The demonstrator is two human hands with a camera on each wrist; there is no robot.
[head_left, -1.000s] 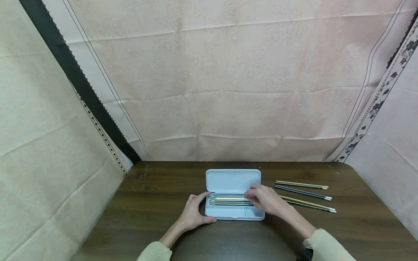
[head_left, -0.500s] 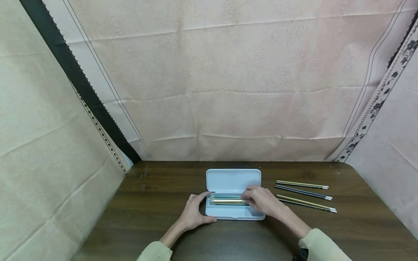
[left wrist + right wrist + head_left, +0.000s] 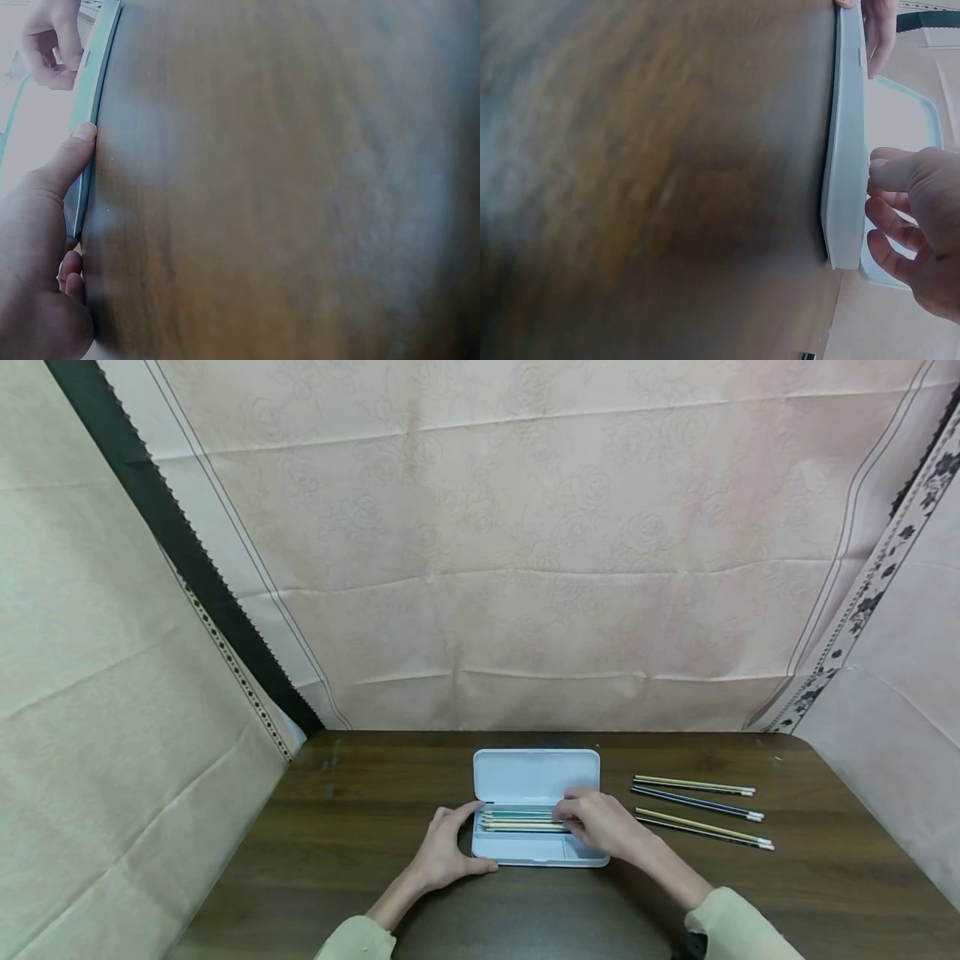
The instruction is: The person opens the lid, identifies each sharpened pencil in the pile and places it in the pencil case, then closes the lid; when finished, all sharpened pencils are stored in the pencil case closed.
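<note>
A light blue pencil case [image 3: 521, 850] lies on the table with its lid [image 3: 536, 775] raised at the back. Several pencils [image 3: 519, 823], pale gold and dark ones, lie side by side in its long compartment, points to the left. My left hand [image 3: 441, 853] grips the case's left end, thumb at the front edge and index finger at the back corner. My right hand [image 3: 600, 820] reaches into the case from the right and pinches at the pencils' right part, which it hides. In the right wrist view its thumb and index finger meet behind the front wall [image 3: 845, 172].
Right of the case lie several more pencils in small groups: gold ones [image 3: 692, 784] at the back, dark ones [image 3: 697, 802] mid-way, and a gold and dark group [image 3: 705, 827] nearer. Pale patterned cloth [image 3: 525, 527] hangs behind the brown table [image 3: 360, 793].
My right hand has shifted a little left along the pencils in the case, and their lie there has altered slightly. The left hand stays on the case's left end.
</note>
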